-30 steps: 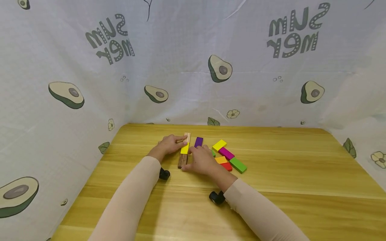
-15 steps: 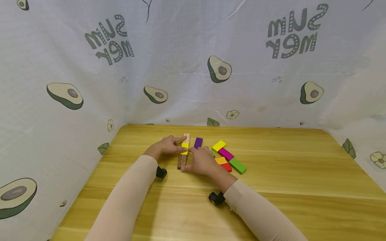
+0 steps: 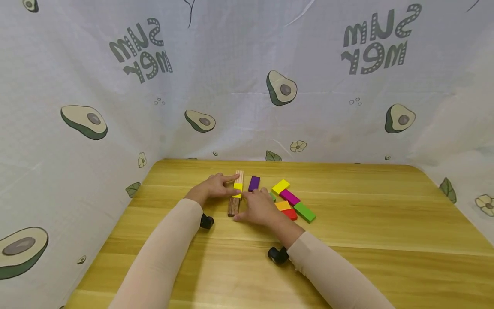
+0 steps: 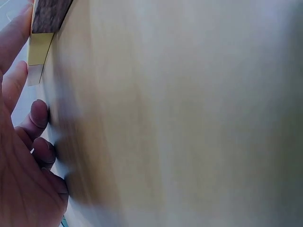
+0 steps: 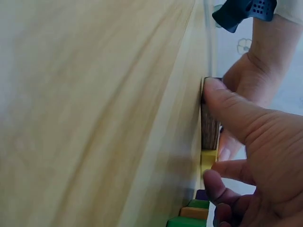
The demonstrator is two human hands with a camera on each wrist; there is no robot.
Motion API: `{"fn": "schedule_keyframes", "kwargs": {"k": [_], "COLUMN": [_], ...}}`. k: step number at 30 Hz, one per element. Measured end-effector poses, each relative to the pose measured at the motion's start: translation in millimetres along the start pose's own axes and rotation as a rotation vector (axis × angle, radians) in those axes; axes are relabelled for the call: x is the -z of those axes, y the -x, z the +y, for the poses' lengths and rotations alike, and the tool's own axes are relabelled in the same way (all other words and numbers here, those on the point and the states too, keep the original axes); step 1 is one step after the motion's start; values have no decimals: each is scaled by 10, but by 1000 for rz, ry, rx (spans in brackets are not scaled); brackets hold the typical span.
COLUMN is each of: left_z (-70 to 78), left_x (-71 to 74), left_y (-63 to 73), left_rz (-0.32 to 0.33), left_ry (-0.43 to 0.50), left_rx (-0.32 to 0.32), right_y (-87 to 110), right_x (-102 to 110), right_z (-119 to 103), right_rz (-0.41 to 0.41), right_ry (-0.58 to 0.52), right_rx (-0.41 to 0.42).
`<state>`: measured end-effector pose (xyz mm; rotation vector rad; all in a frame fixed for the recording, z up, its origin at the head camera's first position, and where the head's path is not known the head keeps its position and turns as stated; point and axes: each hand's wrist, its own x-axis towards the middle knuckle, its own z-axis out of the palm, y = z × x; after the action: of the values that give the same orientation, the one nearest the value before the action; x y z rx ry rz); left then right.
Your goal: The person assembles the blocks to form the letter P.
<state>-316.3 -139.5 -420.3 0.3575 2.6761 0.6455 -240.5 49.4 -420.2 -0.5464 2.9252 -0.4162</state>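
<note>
Left hand (image 3: 218,186): grip unclosed, fingers extended over pale block (image 3: 241,179), adjoining yellow block (image 3: 238,186). Right hand (image 3: 260,207): grip unclosed, thumb at brown block (image 3: 233,207). Uneven thumb pressure could skew alignment.

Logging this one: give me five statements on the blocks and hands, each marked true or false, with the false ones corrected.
1. The row of blocks has dark brown wood at its near end. True.
2. The purple block is part of that row. False: it lies apart, to the row's right.
3. The magenta block lies between a loose yellow block and a green block. True.
4. The right hand grips the magenta block. False: its thumb is at the near end of the dark brown wood.
5. The left hand reaches an index finger to the row's pale wood. True.
</note>
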Motion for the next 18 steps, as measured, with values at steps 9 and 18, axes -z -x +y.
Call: {"fn": "schedule_keyframes", "kwargs": {"k": [9, 18], "left_z": [-24, -30], "left_x": [4, 9], "left_y": [-32, -40], "left_rz": [3, -7], "left_ry": [-3, 27], "left_rx": [5, 10], "right_y": [2, 7], "right_x": [1, 29], "right_z": [26, -22], "right_rz": [2, 31], "right_ry": [42, 89], "right_rx": [136, 172]}}
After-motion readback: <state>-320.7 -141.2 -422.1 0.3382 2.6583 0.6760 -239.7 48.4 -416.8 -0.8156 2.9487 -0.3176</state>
